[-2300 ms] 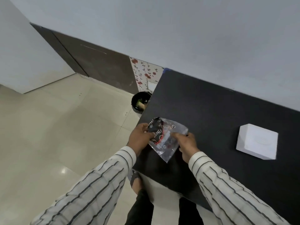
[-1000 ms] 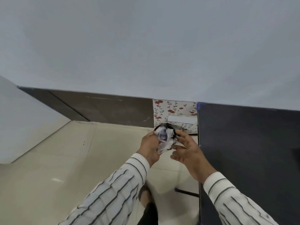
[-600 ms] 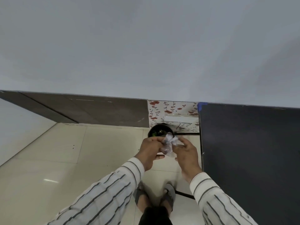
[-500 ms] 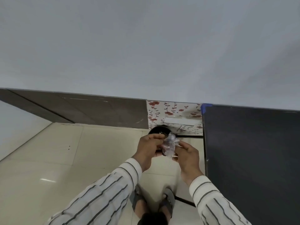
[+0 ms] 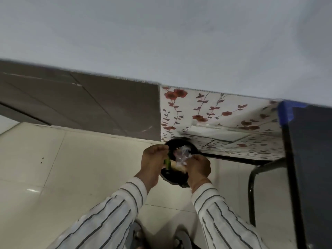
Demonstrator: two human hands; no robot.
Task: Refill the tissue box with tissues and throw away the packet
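The crumpled clear plastic packet [image 5: 181, 155] is bunched between my two hands, directly above a small black bin [image 5: 175, 177] on the floor. My left hand [image 5: 154, 161] pinches its left side and my right hand [image 5: 197, 168] grips its right side. Some waste, green and tan, shows inside the bin under the packet. The tissue box is out of view.
The black table [image 5: 312, 159] with a blue taped corner fills the right edge, its dark metal leg [image 5: 251, 194] curving down near the bin. A floral panel [image 5: 215, 119] and dark skirting back the cream tiled floor [image 5: 71, 168]. My feet show at the bottom.
I have turned from the table to the floor bin. The packet went from flat to a tight crumpled ball, and both hands have lowered it over the bin's mouth.
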